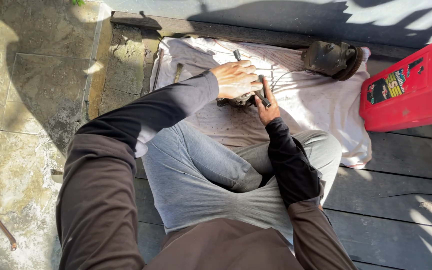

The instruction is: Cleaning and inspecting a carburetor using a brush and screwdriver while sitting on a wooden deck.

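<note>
A: Looking straight down from the head camera now. I've got the left hand (236,79) wrapped over the top of a small dark metal part (238,101), fingers curled down around it. I read that as a pinning grip, holding the piece firm against the cloth.

B: And the other one?

A: The right hand (267,107) sits just beside it, touching, closed on a dark tool handle (262,96) that angles into the part. So the two hands are together, both clamped, one steadying, one working the tool. The part is mostly hidden under the left palm; I can't tell exactly what it is.

B: Where's all this sitting?

A: On a stained white cloth (301,105) spread over the grey wooden deck (401,200), right in front of the crossed legs. My guess is the cloth is there to catch grime and small bits. At its far edge rests a bulky dark mechanical unit (332,59), well apart from the hands. A red plastic canister (413,87) lies to the right, partly on the cloth's corner. A thin metal rod (158,69) lies along the cloth's left edge.
</note>
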